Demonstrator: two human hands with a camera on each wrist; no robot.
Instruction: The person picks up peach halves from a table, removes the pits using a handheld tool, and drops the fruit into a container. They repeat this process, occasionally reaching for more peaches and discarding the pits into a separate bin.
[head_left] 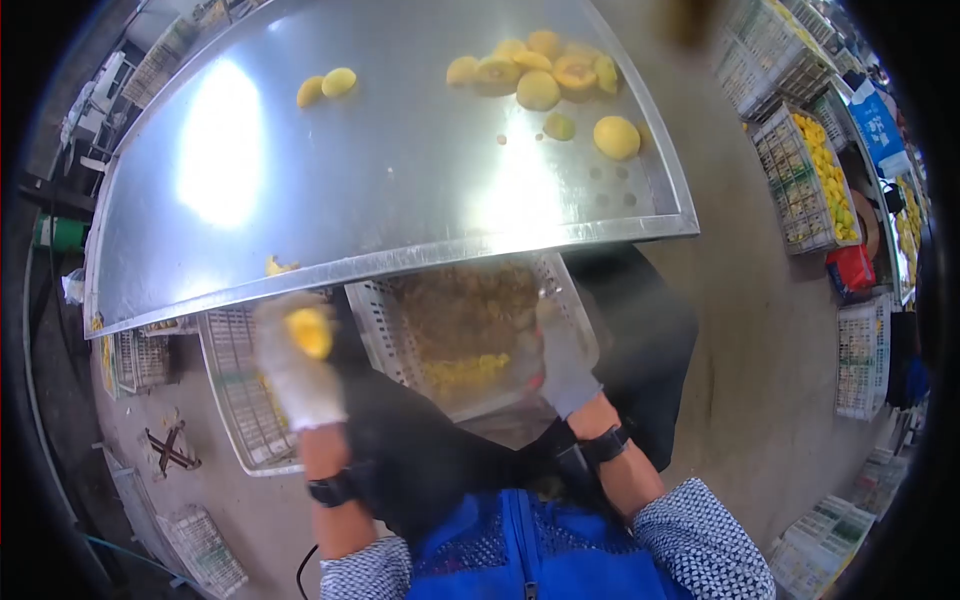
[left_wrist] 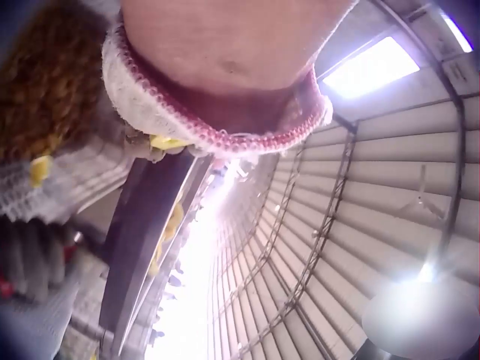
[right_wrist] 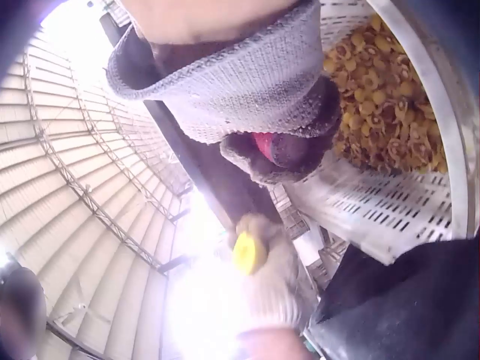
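My left hand (head_left: 292,365), in a white knit glove, holds a yellow peach half (head_left: 310,333) below the front edge of the metal table (head_left: 380,180). In the left wrist view the glove cuff hides most of that hand. My right hand (head_left: 566,360), also gloved, grips a tool with a red handle (right_wrist: 264,144) over the right side of a white crate (head_left: 375,330); its working end is hidden. Brown pits and scraps (right_wrist: 382,97) fill the crate's bottom, with yellow bits (head_left: 470,372) nearer me.
Several peach halves (head_left: 538,90) lie at the table's far right, two more peach pieces (head_left: 340,81) at the far left. A second crate (head_left: 235,400) stands at left. Stacked crates of yellow fruit (head_left: 825,180) line the right side. A scrap (head_left: 280,266) lies by the table edge.
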